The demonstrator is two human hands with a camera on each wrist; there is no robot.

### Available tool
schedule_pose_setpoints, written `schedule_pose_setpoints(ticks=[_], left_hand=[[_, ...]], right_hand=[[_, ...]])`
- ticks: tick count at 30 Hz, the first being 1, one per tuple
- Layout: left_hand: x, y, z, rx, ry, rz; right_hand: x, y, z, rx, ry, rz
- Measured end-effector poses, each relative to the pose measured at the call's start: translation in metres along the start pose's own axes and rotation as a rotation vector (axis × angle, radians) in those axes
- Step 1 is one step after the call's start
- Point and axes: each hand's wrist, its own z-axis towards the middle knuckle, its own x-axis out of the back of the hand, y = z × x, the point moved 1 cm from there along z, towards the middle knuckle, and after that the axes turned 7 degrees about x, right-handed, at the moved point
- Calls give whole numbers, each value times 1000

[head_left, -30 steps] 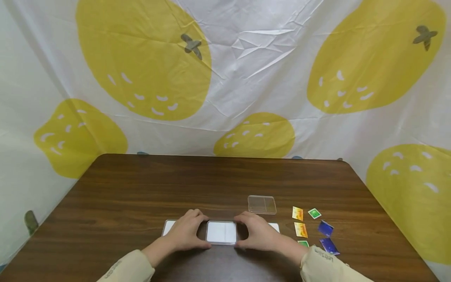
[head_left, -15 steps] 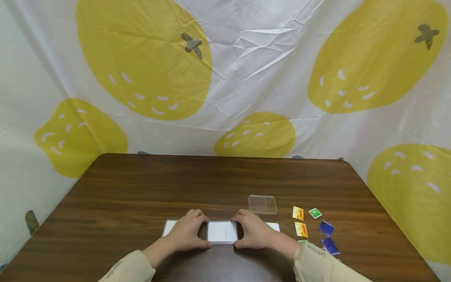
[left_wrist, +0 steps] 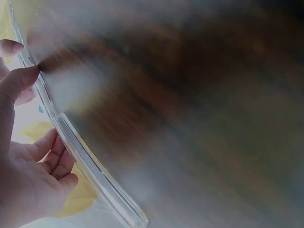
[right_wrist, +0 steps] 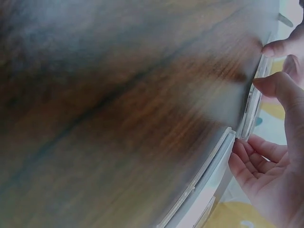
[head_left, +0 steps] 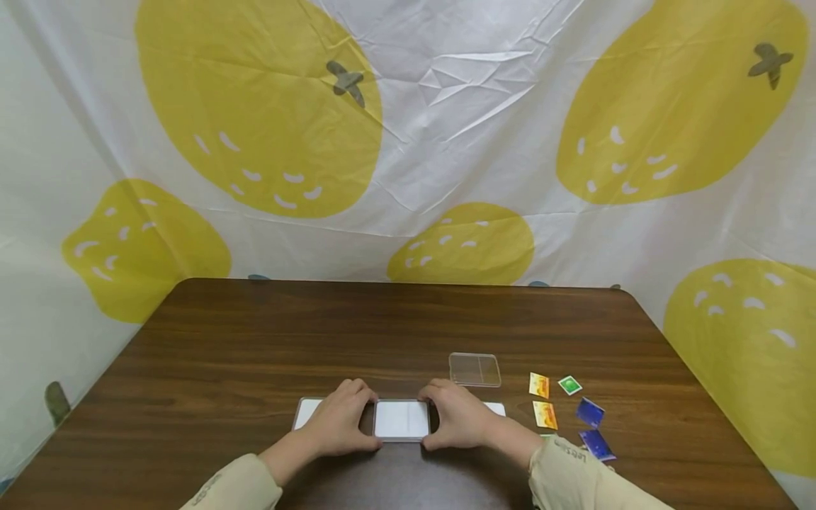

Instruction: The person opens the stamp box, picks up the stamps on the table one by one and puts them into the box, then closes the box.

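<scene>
A flat clear plastic case (head_left: pixel 401 419) with a white inside lies on the table between both hands. My left hand (head_left: pixel 338 418) grips its left side, thumb at the near edge and fingers at the far edge. On the other side my right hand (head_left: pixel 462 418) holds the case the same way, and its thumb (right_wrist: pixel 266 85) presses the near edge in the right wrist view. Another white-filled case (head_left: pixel 306 409) shows past the left hand, which partly covers it. Beyond the right hand a further white-filled case (head_left: pixel 495 408) is mostly hidden.
A clear plastic lid (head_left: pixel 474 370) lies behind the right hand. To the right are two orange picture cards (head_left: pixel 545 415), a green card (head_left: pixel 570 385) and two dark blue cards (head_left: pixel 597 445). A sliver of green shows by the right sleeve (head_left: pixel 567 467). Lemon-print cloth hangs behind the table (head_left: pixel 382 319).
My right hand and sleeve have shifted slightly left, with the fingers closer round the case's right side. The left hand stays about where it was. The lid and cards have not moved.
</scene>
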Motion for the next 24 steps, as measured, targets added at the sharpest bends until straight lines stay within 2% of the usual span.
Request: schedule_pose_setpoints(ticks=[16, 24], left_hand=[[-2, -3, 1, 6, 1, 3], [-1, -3, 1, 9, -1, 2]], right_hand=[[1, 2, 0, 20, 35, 12], [10, 4, 0, 10, 75, 34]])
